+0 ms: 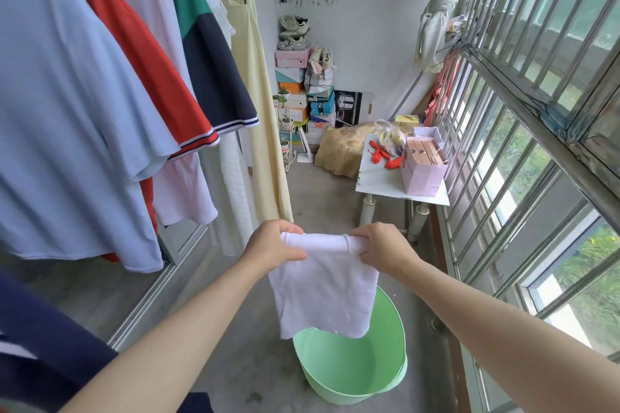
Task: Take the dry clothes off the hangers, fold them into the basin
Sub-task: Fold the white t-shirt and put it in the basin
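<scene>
A white garment [322,292] hangs folded in front of me, stretched between both hands at its top edge. My left hand [273,245] grips its left top corner and my right hand [382,246] grips the right top corner. Its lower edge dangles just over the rim of a light green basin [385,375] standing on the concrete floor; the basin's visible inside looks bare. Several clothes hang on the left: a light blue shirt [67,111], a red one [144,54], a pale pink one [188,191], a green and navy polo [208,60] and a cream dress [258,111].
A small white table [379,181] with a pink bag [424,166] stands right of centre, by the barred window [536,111]. Stacked shoe boxes [295,90] and a beige bundle [342,147] fill the far end. A sliding door track [151,298] runs along the left.
</scene>
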`<state>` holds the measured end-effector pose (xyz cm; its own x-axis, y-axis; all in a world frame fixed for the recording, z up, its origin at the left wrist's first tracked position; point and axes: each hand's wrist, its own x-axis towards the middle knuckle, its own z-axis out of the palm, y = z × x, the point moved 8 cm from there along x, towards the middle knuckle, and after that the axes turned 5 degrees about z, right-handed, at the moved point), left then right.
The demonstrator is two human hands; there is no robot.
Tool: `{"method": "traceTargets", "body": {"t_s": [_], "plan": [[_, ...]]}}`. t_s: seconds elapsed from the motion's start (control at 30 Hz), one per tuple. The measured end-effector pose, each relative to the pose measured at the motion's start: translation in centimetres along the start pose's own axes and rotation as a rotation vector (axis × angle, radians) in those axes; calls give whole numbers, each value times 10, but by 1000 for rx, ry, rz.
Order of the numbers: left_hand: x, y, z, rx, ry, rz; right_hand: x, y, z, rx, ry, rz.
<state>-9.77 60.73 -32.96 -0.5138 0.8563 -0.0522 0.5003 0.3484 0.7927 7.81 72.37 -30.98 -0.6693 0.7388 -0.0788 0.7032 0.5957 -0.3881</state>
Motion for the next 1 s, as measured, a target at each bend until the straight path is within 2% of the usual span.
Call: {"method": "traceTargets", "body": {"t_s": [0.13, 0.3, 0.37, 0.5, 0.63, 0.77, 0.87, 1.0], "plan": [[-5, 16, -2, 254, 37, 51, -1, 4, -6, 10, 62, 30], [-1, 15, -6, 258, 30, 55, 3, 12, -3, 96, 50, 29], [2, 17, -7, 241, 18, 129, 1, 13, -4, 221, -16, 25], [4, 29, -3, 133, -103, 237, -11, 14, -3, 714, -141, 82], [2, 42, 0, 15, -181, 256, -10, 33, 3, 974, -145, 157], [1, 45, 3, -65, -190, 256, -14, 48, 15, 1065, -149, 212], [-2, 47, 7, -68, -219, 263, -21, 46, 28, 1113, -248, 204], [-5, 50, 10, -74, -245, 287, -29, 43, 42, 1055, -357, 170]]}}
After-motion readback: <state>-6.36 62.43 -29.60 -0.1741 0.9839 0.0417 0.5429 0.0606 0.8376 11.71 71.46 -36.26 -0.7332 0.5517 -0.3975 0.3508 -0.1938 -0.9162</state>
